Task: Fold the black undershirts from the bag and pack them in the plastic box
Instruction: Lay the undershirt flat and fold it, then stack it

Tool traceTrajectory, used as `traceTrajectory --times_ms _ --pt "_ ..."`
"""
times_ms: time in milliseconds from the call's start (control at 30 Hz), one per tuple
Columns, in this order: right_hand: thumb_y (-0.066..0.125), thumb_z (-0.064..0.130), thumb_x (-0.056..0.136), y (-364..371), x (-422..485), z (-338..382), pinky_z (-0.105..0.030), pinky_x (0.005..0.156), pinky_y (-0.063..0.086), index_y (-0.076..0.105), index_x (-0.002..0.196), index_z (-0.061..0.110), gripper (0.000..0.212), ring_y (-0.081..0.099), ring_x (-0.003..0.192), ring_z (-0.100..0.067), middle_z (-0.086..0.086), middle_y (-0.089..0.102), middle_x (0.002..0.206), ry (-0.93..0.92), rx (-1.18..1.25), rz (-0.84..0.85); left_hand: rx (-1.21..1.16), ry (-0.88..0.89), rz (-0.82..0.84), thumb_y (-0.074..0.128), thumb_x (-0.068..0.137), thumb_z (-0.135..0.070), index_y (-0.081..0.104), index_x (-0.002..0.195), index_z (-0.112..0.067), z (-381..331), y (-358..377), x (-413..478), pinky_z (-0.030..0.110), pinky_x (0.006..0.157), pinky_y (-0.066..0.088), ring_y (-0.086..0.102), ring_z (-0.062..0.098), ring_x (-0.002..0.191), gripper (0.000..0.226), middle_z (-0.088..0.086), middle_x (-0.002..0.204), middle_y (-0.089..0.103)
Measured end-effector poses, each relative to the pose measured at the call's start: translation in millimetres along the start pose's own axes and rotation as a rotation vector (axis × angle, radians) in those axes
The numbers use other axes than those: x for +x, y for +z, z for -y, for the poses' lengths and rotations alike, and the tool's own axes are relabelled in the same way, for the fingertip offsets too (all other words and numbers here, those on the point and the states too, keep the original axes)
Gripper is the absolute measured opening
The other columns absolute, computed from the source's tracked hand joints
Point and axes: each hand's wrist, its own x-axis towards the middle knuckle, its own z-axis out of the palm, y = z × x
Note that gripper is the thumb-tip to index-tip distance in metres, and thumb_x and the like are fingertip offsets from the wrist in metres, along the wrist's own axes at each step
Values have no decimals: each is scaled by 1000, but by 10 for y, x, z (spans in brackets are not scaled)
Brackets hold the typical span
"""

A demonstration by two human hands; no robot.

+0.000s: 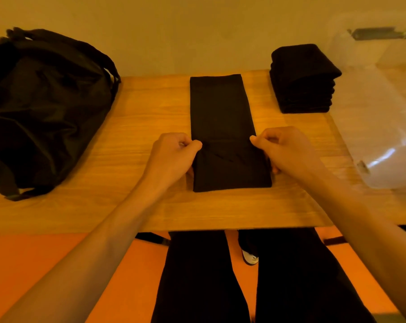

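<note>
A black undershirt point(220, 113) lies as a long narrow strip down the middle of the wooden table point(139, 127), its near end folded over once. My left hand point(174, 155) pinches the left edge of that near fold. My right hand point(288, 150) pinches the right edge at the same height. A stack of several folded black undershirts point(303, 78) stands at the back right. The clear plastic box point(379, 108) sits at the far right, and the black bag point(41, 106) rests at the left.
The table's front edge runs just below the shirt, with my dark trousers point(290, 276) and an orange floor point(46, 264) beneath. A pale wall point(197, 31) stands close behind the table. Bare wood shows between the bag and the shirt.
</note>
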Motion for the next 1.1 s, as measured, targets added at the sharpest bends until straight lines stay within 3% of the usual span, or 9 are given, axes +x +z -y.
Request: traceTrajectory --times_ms 67,233,367,533,733,933,1100 --pt "56 43 100 -3 5 1 -17 49 43 71 92 27 23 55 41 -4 -1 63 58 1 -1 0 -9 -1 25 63 98 -27 71 83 -12 -14 8 0 23 50 49 68 16 52 22 5 67 71" --pt "54 42 101 -1 -18 -26 -15 52 43 70 91 25 25 56 43 -4 1 63 59 -26 11 -8 19 38 0 63 99 -27 67 75 -18 15 51 1 19 48 42 62 7 44 25 -8 49 62" --pt "52 44 101 41 -7 -23 -20 55 45 67 88 22 30 59 49 -6 2 63 62 -56 -58 -40 22 40 13 61 100 -30 68 79 -15 33 26 48 28 57 46 64 11 50 27 4 65 70" --pt "51 48 100 93 6 -13 -39 66 57 65 87 20 34 63 62 -15 -1 65 70 -109 -146 -76 -2 47 86 57 103 -33 68 88 -16 66 -10 24 29 61 46 65 13 47 25 8 68 73" --pt "50 48 100 67 1 -21 -36 64 58 66 90 20 34 64 58 -14 -1 67 70 -94 -144 -64 38 53 38 56 103 -36 67 94 -16 108 14 17 29 51 43 53 9 38 25 -2 52 63" --pt "50 47 101 82 -4 -16 -35 63 57 66 90 19 34 63 58 -14 -1 65 67 -97 -143 -75 43 89 8 58 101 -35 63 93 -16 113 38 35 26 49 39 54 10 49 21 4 74 70" --pt "48 48 101 85 -13 -29 -30 57 55 64 91 18 35 63 55 -12 0 64 66 -104 -106 -109 107 123 -60 55 101 -43 59 99 -20 93 62 -5 27 52 41 62 15 60 24 1 70 68"
